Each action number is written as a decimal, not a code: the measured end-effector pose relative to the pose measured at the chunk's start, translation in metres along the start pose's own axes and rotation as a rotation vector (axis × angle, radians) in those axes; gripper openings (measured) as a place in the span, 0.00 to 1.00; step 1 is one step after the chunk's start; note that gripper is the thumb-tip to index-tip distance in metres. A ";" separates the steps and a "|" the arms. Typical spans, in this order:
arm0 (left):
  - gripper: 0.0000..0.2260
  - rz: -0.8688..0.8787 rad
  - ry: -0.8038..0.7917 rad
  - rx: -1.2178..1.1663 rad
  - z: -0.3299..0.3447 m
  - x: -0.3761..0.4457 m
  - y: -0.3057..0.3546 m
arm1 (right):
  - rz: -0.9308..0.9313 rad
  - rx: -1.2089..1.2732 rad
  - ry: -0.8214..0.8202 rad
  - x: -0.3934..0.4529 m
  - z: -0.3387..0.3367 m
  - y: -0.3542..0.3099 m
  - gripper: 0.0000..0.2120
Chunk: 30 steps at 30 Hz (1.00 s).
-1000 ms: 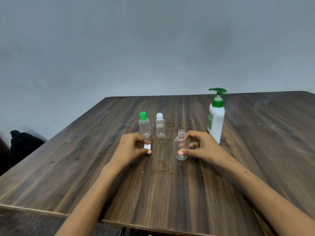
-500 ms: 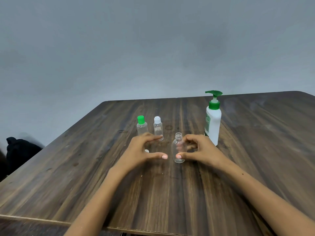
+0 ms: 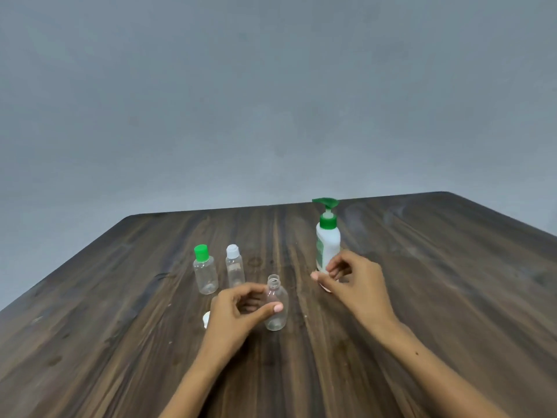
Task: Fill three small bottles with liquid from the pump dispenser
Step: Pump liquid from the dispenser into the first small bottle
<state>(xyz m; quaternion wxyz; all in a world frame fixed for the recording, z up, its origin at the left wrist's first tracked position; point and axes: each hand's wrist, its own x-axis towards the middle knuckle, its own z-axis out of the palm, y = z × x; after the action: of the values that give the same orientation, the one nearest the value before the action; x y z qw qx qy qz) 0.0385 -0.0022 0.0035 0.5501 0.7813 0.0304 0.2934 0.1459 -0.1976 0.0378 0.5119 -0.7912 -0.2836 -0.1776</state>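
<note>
A: Why is the left hand (image 3: 238, 309) on the open bottle (image 3: 275, 306)?

B: I'd say to steady it. The bottle stands upright on the table (image 3: 452, 297) with its neck uncapped, and the thumb lies across its front while the fingers curl toward its far side, a loose hold and not a tight fist. A clear, light bottle like that would probably tip under a pump nozzle if nobody kept it in place.

A: And the right hand (image 3: 352, 282)?

B: It is at the base of the pump dispenser (image 3: 328, 245), fingers half curled and spread, in front of the lower part of the white body. Whether it actually has hold of the dispenser I cannot tell; the fingertips are blurred. It looks like a reach to bring the dispenser over, since the green spout sits well apart from the open neck.

A: What else is about?

B: Two more small bottles stand behind the left hand, the green-capped bottle (image 3: 205, 273) and just beside it the white-capped bottle (image 3: 235, 268), both closed and looking empty. A white cap (image 3: 206, 318) lies on the wood by the left wrist (likely the open bottle's own).

A: Anything in the way?

B: Not much. The capped pair stand near the left knuckles, so a careless sweep could knock them. None of the three holds liquid yet, as far as I can judge.
</note>
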 end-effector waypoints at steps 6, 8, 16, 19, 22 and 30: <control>0.19 -0.006 0.004 -0.012 0.001 0.002 -0.004 | 0.088 -0.190 0.054 0.013 0.004 0.008 0.36; 0.20 -0.009 -0.003 -0.022 0.001 0.001 -0.003 | 0.114 -0.185 0.013 0.022 0.011 0.011 0.37; 0.23 -0.021 -0.005 -0.023 -0.002 0.000 -0.001 | 0.060 -0.152 0.047 0.023 0.011 0.012 0.18; 0.21 -0.019 -0.004 -0.015 -0.002 0.000 0.001 | 0.036 -0.112 0.021 0.007 0.003 0.006 0.16; 0.18 -0.023 0.009 -0.006 -0.002 -0.002 0.006 | 0.017 -0.072 -0.010 -0.013 -0.006 -0.001 0.16; 0.16 -0.042 0.005 0.014 -0.001 -0.007 0.012 | -0.019 -0.018 -0.050 -0.040 -0.022 -0.015 0.26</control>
<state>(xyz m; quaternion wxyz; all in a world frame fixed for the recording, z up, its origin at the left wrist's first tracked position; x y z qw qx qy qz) 0.0285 -0.0091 0.0113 0.5505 0.7836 0.0504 0.2836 0.1052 -0.2232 0.0345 0.4959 -0.7971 -0.3024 -0.1653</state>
